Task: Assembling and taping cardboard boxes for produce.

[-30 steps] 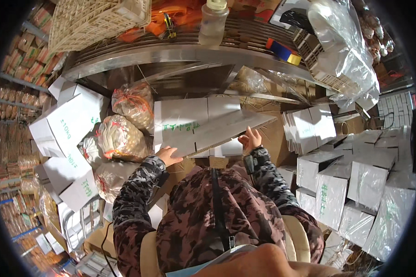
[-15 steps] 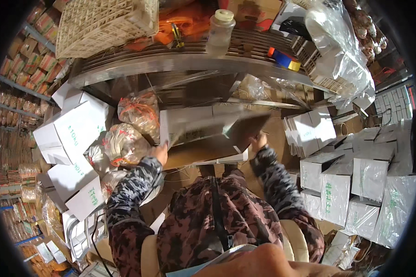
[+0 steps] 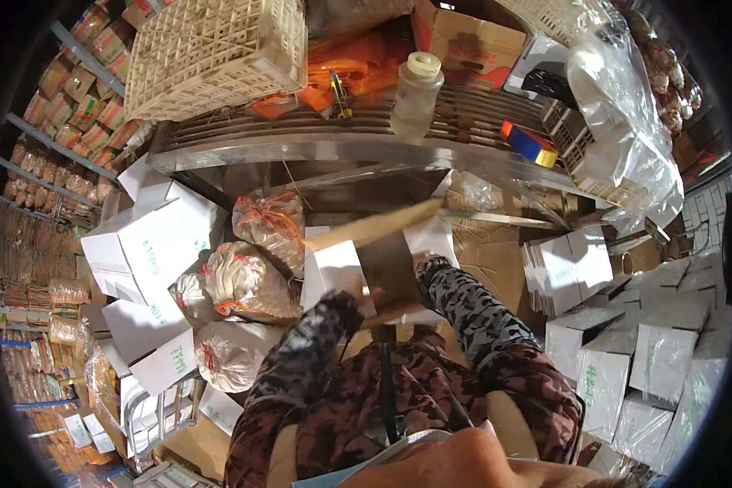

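Head view is looking down on a person in a dark patterned jacket who is holding a white carton (image 3: 382, 264), with its brown inner face showing, in front of the chest. The left hand (image 3: 358, 297) is gripping the carton's near left edge and the right hand (image 3: 427, 268) is pressing on its right side; both hands are mostly hidden by the sleeves and the board, so their grip looks clenched on the carton, though the fingers themselves are not clearly showing. A long flap is standing up along the carton's far edge, tilted, which suggests the box is being held half folded so that both sides can be worked at once.

Just beyond the carton, the metal bench (image 3: 244, 146) is carrying a cream plastic crate (image 3: 220, 53), a clear plastic bottle (image 3: 415, 93) with a pale cap, and a small red, yellow and blue block (image 3: 529, 142). Left of the carton, tied clear bags of goods (image 3: 248, 281) are lying piled close to hand, and more white boxes (image 3: 150, 244) are stacked beyond them. Right of the carton, flat folded boxes (image 3: 565, 272) are leaning in a stack, and made-up boxes wrapped in film (image 3: 659, 358) are standing further right. A big clear plastic sheet (image 3: 626, 122) is hanging off the bench's right end.
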